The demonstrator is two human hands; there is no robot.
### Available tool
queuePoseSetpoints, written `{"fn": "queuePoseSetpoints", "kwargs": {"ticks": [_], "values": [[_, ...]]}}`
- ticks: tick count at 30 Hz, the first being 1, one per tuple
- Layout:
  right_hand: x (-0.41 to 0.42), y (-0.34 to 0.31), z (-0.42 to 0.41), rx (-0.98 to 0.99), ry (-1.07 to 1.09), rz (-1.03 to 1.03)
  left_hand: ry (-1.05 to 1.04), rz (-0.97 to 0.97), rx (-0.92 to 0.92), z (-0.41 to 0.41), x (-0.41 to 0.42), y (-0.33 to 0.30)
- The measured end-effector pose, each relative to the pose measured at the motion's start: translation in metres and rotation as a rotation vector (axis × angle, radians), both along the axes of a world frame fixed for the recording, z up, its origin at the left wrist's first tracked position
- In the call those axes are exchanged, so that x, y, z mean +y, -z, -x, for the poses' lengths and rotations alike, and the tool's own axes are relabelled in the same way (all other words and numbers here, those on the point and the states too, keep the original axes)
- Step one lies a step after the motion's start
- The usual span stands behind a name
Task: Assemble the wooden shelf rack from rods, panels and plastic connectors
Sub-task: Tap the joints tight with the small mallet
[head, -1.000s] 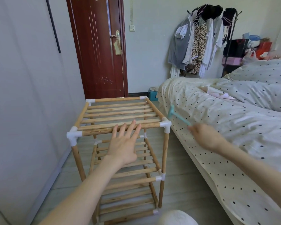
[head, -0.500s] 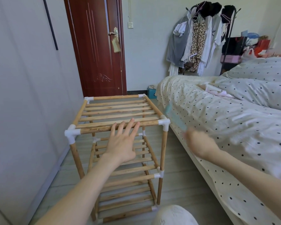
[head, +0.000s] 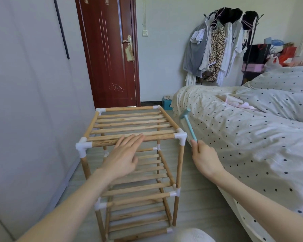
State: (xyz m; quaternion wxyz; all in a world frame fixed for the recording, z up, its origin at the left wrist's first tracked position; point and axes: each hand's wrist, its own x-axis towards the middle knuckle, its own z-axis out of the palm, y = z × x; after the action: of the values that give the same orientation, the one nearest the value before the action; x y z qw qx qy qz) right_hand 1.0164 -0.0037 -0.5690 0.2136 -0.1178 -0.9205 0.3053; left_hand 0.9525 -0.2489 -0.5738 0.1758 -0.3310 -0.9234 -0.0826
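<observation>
The wooden shelf rack stands upright on the floor, several slatted tiers joined by white plastic corner connectors. My left hand lies flat with straight fingers on the front rod of the top tier. My right hand grips the handle of a small light-blue plastic hammer. The hammer's head is raised just right of the rack's front right corner connector, close to the bed's edge.
A bed with polka-dot bedding runs along the right, close to the rack. A grey wall panel is on the left, a red-brown door behind. A clothes rack stands at the back. A blue box sits by the bed's foot.
My right hand has swung the hammer from over the bed edge to upright beside the rack's front right corner. My left hand stays flat on the top front rod.
</observation>
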Motion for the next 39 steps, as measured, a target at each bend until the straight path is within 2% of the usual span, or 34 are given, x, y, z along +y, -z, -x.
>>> {"fn": "queuePoseSetpoints", "kwargs": {"ticks": [4, 7, 9, 10, 13, 16, 20, 22, 25, 28, 32, 34, 37, 39], "values": [[-0.031, -0.006, 0.007, 0.168, -0.222, -0.028, -0.159, -0.071, 0.102, 0.019, -0.055, -0.003], [-0.052, -0.001, 0.02, 0.087, -0.482, -0.206, -0.313, -0.24, -0.063, 0.03, -0.097, -0.006], [-0.062, 0.005, 0.031, 0.053, -0.588, -0.367, -0.3, -0.34, -0.185, 0.029, -0.115, -0.003], [-0.065, 0.009, 0.036, 0.053, -0.594, -0.401, -0.277, -0.355, -0.174, 0.028, -0.12, 0.0], [-0.062, 0.013, 0.048, 0.08, -0.554, -0.381, -0.256, -0.33, -0.09, 0.024, -0.121, 0.002], [-0.039, 0.009, 0.06, -0.01, -0.453, -0.355, -0.209, -0.284, -0.105, 0.016, -0.097, -0.007], [-0.014, -0.004, 0.074, -0.198, -0.284, -0.073, 0.109, -0.215, -0.184, -0.012, -0.034, -0.008], [-0.011, -0.013, 0.074, -0.174, -0.211, 0.039, 0.205, -0.149, -0.207, -0.018, -0.012, -0.005], [-0.008, -0.021, 0.063, -0.084, -0.183, 0.093, 0.146, 0.025, -0.053, -0.007, -0.006, 0.0], [0.002, -0.024, 0.045, 0.001, -0.192, 0.061, -0.023, 0.138, -0.082, 0.011, -0.013, 0.006], [0.022, -0.027, 0.025, 0.075, -0.098, -0.006, -0.074, 0.172, -0.014, 0.028, -0.006, 0.008], [0.033, -0.031, 0.016, 0.035, -0.08, -0.056, -0.077, 0.137, 0.029, 0.03, 0.009, 0.009], [0.046, -0.048, 0.004, -0.11, -0.086, -0.254, -0.114, 0.112, 0.053, 0.029, 0.031, 0.01], [0.057, -0.073, -0.001, -0.085, -0.091, -0.309, -0.14, 0.121, 0.057, 0.028, 0.041, 0.01]]}}
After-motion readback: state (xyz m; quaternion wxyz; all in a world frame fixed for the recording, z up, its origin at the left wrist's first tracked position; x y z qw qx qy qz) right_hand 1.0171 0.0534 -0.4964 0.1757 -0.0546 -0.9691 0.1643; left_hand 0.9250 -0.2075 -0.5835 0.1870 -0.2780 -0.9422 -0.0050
